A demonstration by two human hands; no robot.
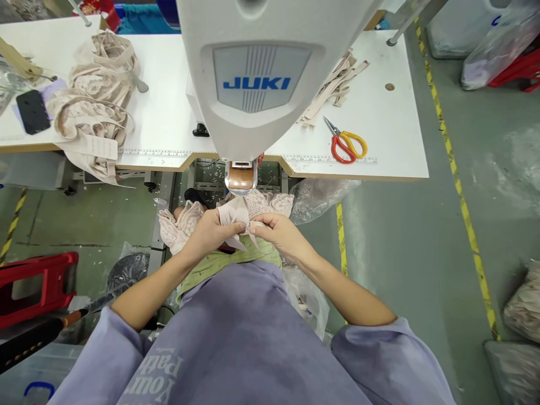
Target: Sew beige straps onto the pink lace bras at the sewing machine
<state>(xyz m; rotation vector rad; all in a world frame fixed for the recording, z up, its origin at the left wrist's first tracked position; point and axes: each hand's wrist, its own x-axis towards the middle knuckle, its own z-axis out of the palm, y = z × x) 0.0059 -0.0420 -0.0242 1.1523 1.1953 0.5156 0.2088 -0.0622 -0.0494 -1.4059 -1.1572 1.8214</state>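
Observation:
A beige lace bra (270, 205) hangs over the lap just below the sewing machine head (253, 135), its lace cups spreading to either side. My left hand (210, 232) is closed on its pale fabric band, thumb pressed toward the middle. Close by, my right hand (282, 232) pinches a narrow strip of the same bra between thumb and fingers. The fingertips of both hands nearly meet, and the exact spot they grip is too small to make out. The machine's rounded metal and brown end (241, 179) is right above the fabric.
On the white table (392, 140) lie red and yellow handled scissors (348, 147), a bundle of beige straps (333, 90), a heap of beige lace bras (95, 95) and a black phone (32, 112). A red stool (37, 287) stands at the left; plastic bags (320, 197) hang under the table.

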